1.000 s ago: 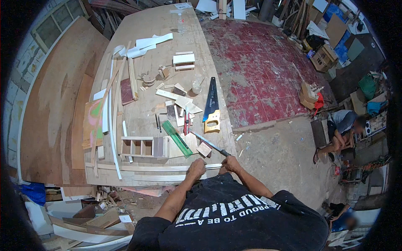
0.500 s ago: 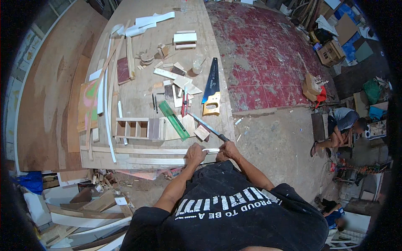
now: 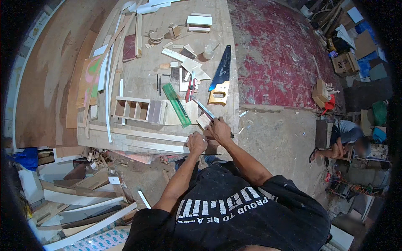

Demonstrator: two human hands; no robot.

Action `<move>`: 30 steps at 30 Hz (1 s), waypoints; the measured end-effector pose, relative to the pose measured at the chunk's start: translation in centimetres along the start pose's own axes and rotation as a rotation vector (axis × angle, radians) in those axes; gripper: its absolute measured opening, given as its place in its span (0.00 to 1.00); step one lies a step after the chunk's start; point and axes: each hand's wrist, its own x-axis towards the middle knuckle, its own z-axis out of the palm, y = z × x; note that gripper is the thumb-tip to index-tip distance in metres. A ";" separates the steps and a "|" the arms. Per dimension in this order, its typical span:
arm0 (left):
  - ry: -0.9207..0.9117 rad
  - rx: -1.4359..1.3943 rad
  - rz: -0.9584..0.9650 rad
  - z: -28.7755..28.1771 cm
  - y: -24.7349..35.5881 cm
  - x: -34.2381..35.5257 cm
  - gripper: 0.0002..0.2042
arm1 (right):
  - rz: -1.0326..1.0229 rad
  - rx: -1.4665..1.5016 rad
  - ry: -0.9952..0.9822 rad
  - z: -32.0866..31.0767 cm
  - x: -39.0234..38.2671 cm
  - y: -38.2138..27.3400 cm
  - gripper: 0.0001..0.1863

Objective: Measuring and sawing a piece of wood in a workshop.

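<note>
My left hand is closed over the right end of a long pale wooden strip along the table's near edge. Beyond it and to the right, my right hand has its fingers curled down beside a small wooden block. What those fingers grip is hidden. A narrow toothed saw blade runs toward this hand, and its dark handle end shows just past the wrist. A green ruler and a red cutter lie farther off.
A handsaw with a yellow handle lies along the table's right edge. A small divided wooden box sits to the left. Wood offcuts and a clear cup are farther back. Another person sits at the far right.
My right hand has left the strip's end and reached forward to the block and the narrow saw. My left hand stays on the strip. The whole view has shifted.
</note>
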 end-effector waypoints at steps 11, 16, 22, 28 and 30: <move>-0.008 0.117 -0.022 0.4 0.3 1.3 0.12 | -0.139 0.192 0.092 1.2 -0.6 0.5 0.21; -0.105 0.090 0.074 -1.4 1.3 0.9 0.12 | -0.100 0.197 0.049 0.8 -1.1 2.0 0.25; -0.091 0.180 -0.021 -0.9 2.3 0.9 0.16 | -0.077 0.291 -0.052 1.7 0.5 0.7 0.31; -0.160 0.103 0.061 -1.9 1.4 0.6 0.15 | 0.338 0.360 0.281 -3.2 -8.0 3.4 0.25; -0.176 0.136 0.103 -2.1 1.8 0.5 0.18 | 0.562 0.195 0.240 -2.7 -11.1 6.5 0.25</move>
